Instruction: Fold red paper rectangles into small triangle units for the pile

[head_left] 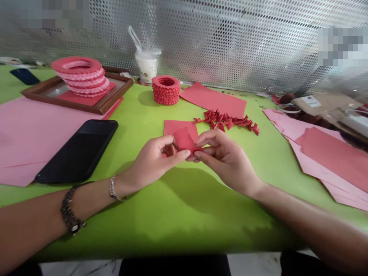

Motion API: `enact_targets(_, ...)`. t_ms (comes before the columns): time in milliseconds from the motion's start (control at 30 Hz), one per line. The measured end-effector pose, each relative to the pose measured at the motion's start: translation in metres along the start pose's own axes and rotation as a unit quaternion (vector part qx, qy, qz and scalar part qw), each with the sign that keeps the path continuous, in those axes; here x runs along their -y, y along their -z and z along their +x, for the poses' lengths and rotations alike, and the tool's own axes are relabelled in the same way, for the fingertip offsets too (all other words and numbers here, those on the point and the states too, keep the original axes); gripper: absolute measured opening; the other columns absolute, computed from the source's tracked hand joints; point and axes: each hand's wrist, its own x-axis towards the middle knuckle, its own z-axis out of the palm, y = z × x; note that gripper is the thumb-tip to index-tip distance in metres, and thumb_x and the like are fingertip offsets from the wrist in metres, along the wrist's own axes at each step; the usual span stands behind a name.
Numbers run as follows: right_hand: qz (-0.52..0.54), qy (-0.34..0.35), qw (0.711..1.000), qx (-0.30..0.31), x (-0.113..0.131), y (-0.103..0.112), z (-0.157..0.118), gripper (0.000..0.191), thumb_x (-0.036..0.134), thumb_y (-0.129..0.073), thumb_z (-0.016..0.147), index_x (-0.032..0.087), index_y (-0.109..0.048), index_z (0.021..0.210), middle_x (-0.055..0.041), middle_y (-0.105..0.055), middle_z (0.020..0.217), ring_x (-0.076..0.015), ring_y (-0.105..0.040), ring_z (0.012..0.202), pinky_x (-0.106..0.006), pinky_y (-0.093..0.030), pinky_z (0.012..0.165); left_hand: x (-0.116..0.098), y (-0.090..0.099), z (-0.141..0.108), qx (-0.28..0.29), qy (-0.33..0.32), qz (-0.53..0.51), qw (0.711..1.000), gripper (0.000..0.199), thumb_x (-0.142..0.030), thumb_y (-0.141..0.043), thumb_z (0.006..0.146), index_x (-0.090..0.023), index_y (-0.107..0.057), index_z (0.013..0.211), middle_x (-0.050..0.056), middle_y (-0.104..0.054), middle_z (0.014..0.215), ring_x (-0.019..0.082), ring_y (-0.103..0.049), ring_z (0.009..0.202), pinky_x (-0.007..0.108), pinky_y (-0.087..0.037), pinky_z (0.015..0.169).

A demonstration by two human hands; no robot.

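Between my two hands I hold a small piece of red paper (183, 138) just above the table. Its lower edge is bent over in a fold under both thumbs. My left hand (161, 155) pinches the left side, and my right hand (222, 159) pinches the right. The fingertips behind the paper are partly hidden. Just beyond them lies a flat red paper square (169, 126). A loose row of small folded red paper pieces (227, 120) is spread past my right hand. Behind these lies a larger red sheet (215, 99).
A red ring stack (166, 91) and a white cup (146, 67) stand at the back. A taller pink-red ring stack (82, 76) sits in a wooden tray (102, 109). At left, a black phone (79, 151) rests on pink sheets (43, 126). More paper sheets (339, 157) lie right.
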Motion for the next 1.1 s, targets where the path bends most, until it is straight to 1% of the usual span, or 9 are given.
enact_targets(133,-0.014,-0.004,1.0,0.002,-0.002,-0.001,0.0,0.023,0.012,-0.054,0.075,0.019,-0.042,0.094,-0.001,-0.058,0.084,-0.0106,-0.063,0.074,-0.024,-0.053,0.071,-0.002,-0.001,-0.001,-0.007,-0.012,0.062,0.998,0.016,-0.03,-0.052,0.076,-0.014,-0.056,0.073,0.0,-0.057,0.064,0.01,-0.05,0.055,0.019,-0.04,0.05)
enact_targets(233,-0.039,-0.034,0.998,0.023,-0.004,-0.002,-0.001,0.033,0.015,-0.057,0.073,0.019,-0.038,0.1,0.0008,-0.057,0.076,-0.0104,-0.062,0.064,-0.022,-0.052,0.061,-0.004,-0.001,-0.002,-0.008,-0.01,0.084,0.996,0.019,-0.031,-0.05,0.077,-0.013,-0.056,0.074,0.0,-0.057,0.063,0.008,-0.046,0.049,0.018,-0.037,0.044)
enact_targets(333,-0.082,-0.061,0.993,0.055,-0.005,-0.002,-0.001,0.02,0.019,-0.054,0.076,0.016,-0.041,0.092,0.0037,-0.054,0.062,-0.008,-0.058,0.048,-0.018,-0.047,0.047,-0.005,-0.002,-0.003,-0.001,-0.02,0.094,0.995,0.018,-0.029,-0.049,0.078,-0.013,-0.054,0.072,-0.002,-0.054,0.059,0.007,-0.044,0.047,0.017,-0.034,0.042)
enact_targets(433,-0.12,-0.068,0.987,0.081,-0.005,-0.002,-0.001,0.007,0.021,-0.048,0.08,0.014,-0.045,0.08,0.0017,-0.055,0.06,-0.0069,-0.055,0.047,-0.018,-0.043,0.045,-0.004,-0.002,-0.002,0.009,-0.031,0.108,0.994,0.019,-0.029,-0.048,0.079,-0.013,-0.053,0.072,-0.002,-0.052,0.057,0.006,-0.041,0.045,0.017,-0.032,0.041)
enact_targets(667,-0.079,-0.085,0.982,0.147,-0.004,0.0,0.0,0.014,0.02,-0.035,0.086,0.013,-0.044,0.077,-0.001,-0.056,0.064,-0.0075,-0.056,0.049,-0.02,-0.046,0.049,-0.005,-0.002,-0.001,0.0,-0.04,0.159,0.986,0.021,-0.028,-0.046,0.08,-0.011,-0.053,0.07,-0.002,-0.05,0.055,0.007,-0.041,0.046,0.018,-0.033,0.043)
enact_targets(833,-0.189,0.006,0.975,0.121,-0.002,0.005,0.001,0.009,0.013,-0.04,0.082,0.013,-0.049,0.08,-0.0033,-0.059,0.073,-0.0093,-0.055,0.066,-0.023,-0.045,0.061,-0.001,0.0,0.0,-0.018,-0.149,0.245,0.958,0.017,-0.024,-0.044,0.081,-0.011,-0.053,0.076,0.001,-0.056,0.065,0.01,-0.048,0.054,0.02,-0.036,0.05)
enact_targets(900,-0.24,0.056,0.965,0.093,0.0,0.006,0.002,0.01,0.016,-0.051,0.077,0.013,-0.05,0.087,-0.0043,-0.058,0.082,-0.0102,-0.053,0.07,-0.023,-0.043,0.063,0.001,0.0,-0.001,0.014,-0.188,0.297,0.936,0.017,-0.024,-0.043,0.082,-0.011,-0.054,0.08,0.003,-0.058,0.072,0.012,-0.051,0.059,0.022,-0.037,0.053)
enact_targets(967,-0.253,0.09,0.96,0.074,0.002,0.007,0.001,0.022,0.019,-0.058,0.073,0.014,-0.049,0.093,-0.0039,-0.058,0.084,-0.0096,-0.051,0.068,-0.022,-0.043,0.06,0.001,-0.001,-0.002,0.061,-0.204,0.331,0.919,0.019,-0.024,-0.041,0.083,-0.012,-0.054,0.081,0.003,-0.058,0.072,0.012,-0.05,0.057,0.024,-0.036,0.051)
enact_targets(1100,-0.196,0.094,0.975,0.05,0.005,0.005,-0.002,0.003,0.017,-0.053,0.077,0.014,-0.052,0.079,-0.0002,-0.055,0.068,-0.0068,-0.051,0.056,-0.019,-0.041,0.049,-0.001,-0.001,-0.004,0.113,-0.18,0.304,0.929,0.017,-0.023,-0.041,0.082,-0.013,-0.053,0.075,0.001,-0.054,0.065,0.011,-0.047,0.054,0.024,-0.036,0.051)
